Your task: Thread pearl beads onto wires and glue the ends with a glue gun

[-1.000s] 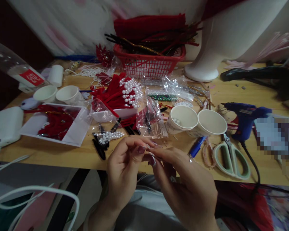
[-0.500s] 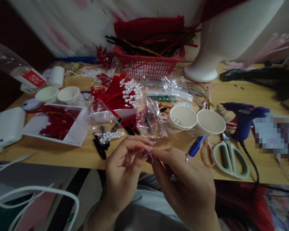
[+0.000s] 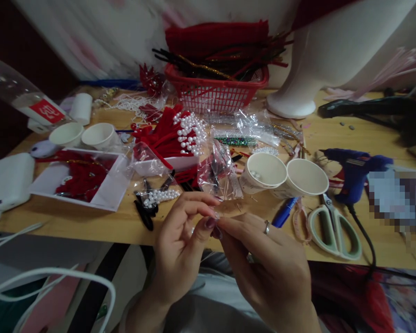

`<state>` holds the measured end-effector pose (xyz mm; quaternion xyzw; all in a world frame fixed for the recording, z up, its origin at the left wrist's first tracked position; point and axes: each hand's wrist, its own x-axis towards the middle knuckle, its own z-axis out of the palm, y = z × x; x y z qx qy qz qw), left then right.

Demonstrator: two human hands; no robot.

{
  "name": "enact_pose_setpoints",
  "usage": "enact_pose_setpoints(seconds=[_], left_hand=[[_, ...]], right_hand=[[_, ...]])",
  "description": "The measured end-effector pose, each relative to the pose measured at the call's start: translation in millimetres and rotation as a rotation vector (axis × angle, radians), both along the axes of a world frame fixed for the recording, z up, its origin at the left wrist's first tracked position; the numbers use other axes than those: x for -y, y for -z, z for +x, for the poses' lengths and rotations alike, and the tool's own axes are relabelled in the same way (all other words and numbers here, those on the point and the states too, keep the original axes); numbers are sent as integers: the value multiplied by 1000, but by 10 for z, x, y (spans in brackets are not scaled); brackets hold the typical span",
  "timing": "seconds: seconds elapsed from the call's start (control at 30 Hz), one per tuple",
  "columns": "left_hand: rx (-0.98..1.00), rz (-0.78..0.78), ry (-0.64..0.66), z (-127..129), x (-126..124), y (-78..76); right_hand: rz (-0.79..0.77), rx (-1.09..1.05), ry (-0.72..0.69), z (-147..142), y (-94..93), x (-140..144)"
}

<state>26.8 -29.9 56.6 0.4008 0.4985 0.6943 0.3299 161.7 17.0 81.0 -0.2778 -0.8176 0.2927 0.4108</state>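
Basically little changed from a second ago: left hand and right hand kept pinched fingertip-to-fingertip on tiny, barely visible piece, held over near edge of cluttered wooden table. Fiddly work judged ongoing.

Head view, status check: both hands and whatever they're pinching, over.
Left hand and right hand meet fingertip to fingertip above the table edge. Pinched item too small to identify. Plastic bag and paper cups just beyond; nothing between.

Red basket, paper cups, scissors, blue glue gun on table.
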Motion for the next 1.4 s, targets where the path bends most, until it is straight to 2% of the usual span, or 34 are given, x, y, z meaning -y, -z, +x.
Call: enact_pose_setpoints(seconds=[0.17,0.37,0.57,1.0,1.23,1.4], left_hand=[[178,-16,86,29,2,26],[380,-5,-48,142,-46,-1],[764,-104,154,106,-68,-93],[753,-257,187,67,0,-81],[915,-157,294,77,-33,-90],[915,-142,314,78,-47,-60]], right_hand=[[-72,-51,7,-10,-2,28],[-121,-155,145,-52,44,116],[-105,-214,120,-49,66,112],[-367,-304,14,-74,11,95],[-508,-324,-1,-74,-26,55],[-601,-345,-6,-27,-26,37]])
